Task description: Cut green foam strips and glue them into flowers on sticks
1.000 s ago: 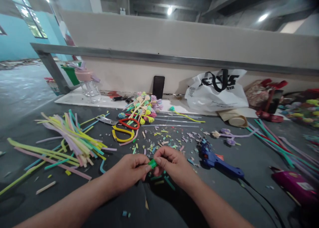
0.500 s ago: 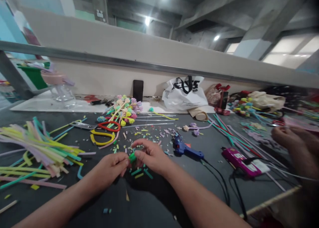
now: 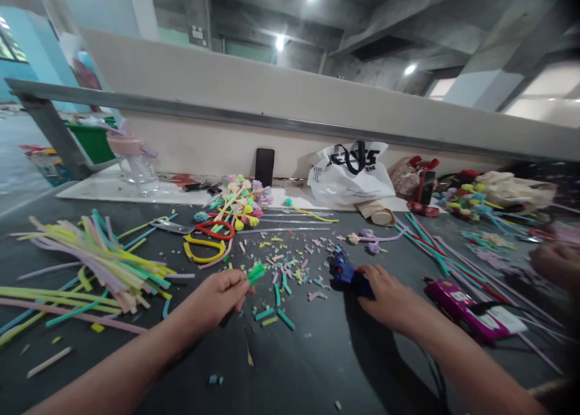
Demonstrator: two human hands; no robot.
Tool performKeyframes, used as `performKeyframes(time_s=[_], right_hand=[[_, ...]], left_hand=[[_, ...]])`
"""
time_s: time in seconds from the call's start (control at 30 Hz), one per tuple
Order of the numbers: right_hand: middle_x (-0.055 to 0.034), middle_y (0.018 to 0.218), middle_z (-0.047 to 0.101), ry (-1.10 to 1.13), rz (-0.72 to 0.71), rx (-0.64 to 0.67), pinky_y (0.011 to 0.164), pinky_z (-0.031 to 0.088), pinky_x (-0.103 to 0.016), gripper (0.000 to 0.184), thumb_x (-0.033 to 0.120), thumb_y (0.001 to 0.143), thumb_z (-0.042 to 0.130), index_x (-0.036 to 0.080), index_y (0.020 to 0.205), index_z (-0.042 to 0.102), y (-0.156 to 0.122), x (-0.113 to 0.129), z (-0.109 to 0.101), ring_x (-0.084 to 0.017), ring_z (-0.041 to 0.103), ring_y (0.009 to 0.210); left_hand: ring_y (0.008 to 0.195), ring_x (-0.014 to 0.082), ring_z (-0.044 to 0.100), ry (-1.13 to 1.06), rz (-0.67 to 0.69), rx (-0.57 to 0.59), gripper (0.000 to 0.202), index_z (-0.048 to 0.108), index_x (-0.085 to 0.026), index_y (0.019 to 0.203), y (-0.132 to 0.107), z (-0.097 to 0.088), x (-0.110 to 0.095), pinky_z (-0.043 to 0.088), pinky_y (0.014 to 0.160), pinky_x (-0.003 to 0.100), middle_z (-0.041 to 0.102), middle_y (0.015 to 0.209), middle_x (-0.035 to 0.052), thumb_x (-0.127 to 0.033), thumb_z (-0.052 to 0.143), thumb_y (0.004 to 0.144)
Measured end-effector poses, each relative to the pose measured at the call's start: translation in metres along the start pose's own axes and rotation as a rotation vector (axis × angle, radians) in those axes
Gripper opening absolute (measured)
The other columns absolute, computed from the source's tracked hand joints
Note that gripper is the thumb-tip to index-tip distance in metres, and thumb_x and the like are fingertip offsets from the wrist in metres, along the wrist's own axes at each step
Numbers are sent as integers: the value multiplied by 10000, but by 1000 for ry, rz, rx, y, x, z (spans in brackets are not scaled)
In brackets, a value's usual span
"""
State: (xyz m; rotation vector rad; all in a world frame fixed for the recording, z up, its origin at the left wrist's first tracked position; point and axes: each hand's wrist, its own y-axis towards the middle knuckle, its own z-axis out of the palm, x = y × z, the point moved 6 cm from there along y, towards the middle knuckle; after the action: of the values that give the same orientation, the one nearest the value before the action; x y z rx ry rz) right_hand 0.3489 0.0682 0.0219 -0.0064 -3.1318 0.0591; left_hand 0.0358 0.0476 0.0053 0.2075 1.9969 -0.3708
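Between the thumb and fingers of my left hand is a small green bundle of pipe cleaner pieces, pointing up and to the right. My right hand is closed over the handle of a blue hot glue gun, which lies on the dark table with its nozzle end away from me. Several short green pipe cleaner pieces lie just right of my left hand. Many tiny coloured offcuts are scattered beyond them.
Scissors with red and yellow handles lie beyond my left hand. Long pipe cleaners are heaped at left. Pipe cleaner flowers, a phone and a white bag stand behind. A purple device and another person's hand are at right.
My right hand has left the green bundle and moved right onto the glue gun's handle. My left hand keeps the bundle, now more exposed. The view has shifted slightly left.
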Motion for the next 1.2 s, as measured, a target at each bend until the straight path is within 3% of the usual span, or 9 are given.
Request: performKeyframes(time_s=[0.17, 0.33, 0.47, 0.57, 0.63, 0.7, 0.77, 0.97, 1.2], right_hand=[[-207, 1075, 539, 74, 76, -31, 833, 373, -335, 479, 60, 614, 479, 38, 1092, 472, 0, -6, 10, -282, 525, 1010], [-158, 1035, 583, 145, 101, -110, 809, 381, -316, 484, 80, 628, 468, 77, 1111, 484, 3, 1, -9, -260, 548, 963], [-47, 819, 607, 691, 104, -224, 696, 399, -291, 360, 206, 638, 545, 144, 990, 584, -2, 30, -28, -207, 553, 760], [20, 588, 487, 1447, -16, 10, 536, 362, -251, 255, 294, 662, 608, 149, 871, 609, -7, 80, -22, -116, 431, 524], [23, 597, 442, 1872, -78, 343, 476, 328, -226, 196, 286, 688, 592, 149, 829, 599, -15, 119, -9, -86, 369, 493], [10, 647, 452, 2089, -118, 621, 444, 298, -205, 157, 258, 689, 577, 142, 793, 597, -23, 147, 4, -63, 327, 475], [12, 632, 444, 2155, -153, 720, 441, 293, -201, 128, 224, 697, 564, 132, 778, 599, -24, 158, 14, -56, 312, 465], [-1, 661, 473, 2118, -176, 711, 449, 325, -197, 141, 204, 708, 560, 124, 815, 603, -18, 153, 27, -55, 336, 475], [5, 588, 514, 1828, -196, 430, 390, 362, -205, 238, 328, 702, 620, 127, 826, 590, -18, 144, 25, -59, 411, 378]], left_hand=[[463, 83, 340, -43, -3, 7, 343, 451, -173, 571, 1, 2, 0, 269, 465, 195, 426, 520, -41, -428, 407, 796], [438, 73, 328, -101, -33, 35, 375, 438, -171, 582, 7, 5, 18, 264, 447, 194, 406, 511, -52, -480, 419, 792], [419, 65, 290, -177, -54, 42, 376, 495, -157, 691, 9, 3, 23, 217, 419, 189, 386, 507, -63, -508, 405, 793], [431, 60, 291, -193, -48, -3, 392, 507, -143, 705, 9, -1, 18, 210, 427, 182, 406, 514, -56, -513, 409, 790], [425, 56, 278, -217, -56, -36, 407, 508, -140, 696, 10, -3, 18, 206, 427, 180, 402, 505, -57, -522, 401, 789], [417, 53, 265, -252, -70, -66, 418, 507, -142, 700, 12, -4, 20, 198, 425, 179, 388, 495, -63, -534, 393, 785], [422, 52, 258, -295, -84, -102, 407, 496, -146, 696, 13, -4, 22, 190, 425, 176, 382, 501, -66, -533, 402, 783], [430, 45, 247, -398, -155, -153, 370, 454, -157, 662, 12, -6, 23, 165, 418, 171, 400, 539, -65, -513, 453, 763], [422, 47, 243, -388, -105, -128, 377, 434, -157, 596, 12, -7, 22, 169, 421, 182, 381, 503, -63, -473, 424, 801]])
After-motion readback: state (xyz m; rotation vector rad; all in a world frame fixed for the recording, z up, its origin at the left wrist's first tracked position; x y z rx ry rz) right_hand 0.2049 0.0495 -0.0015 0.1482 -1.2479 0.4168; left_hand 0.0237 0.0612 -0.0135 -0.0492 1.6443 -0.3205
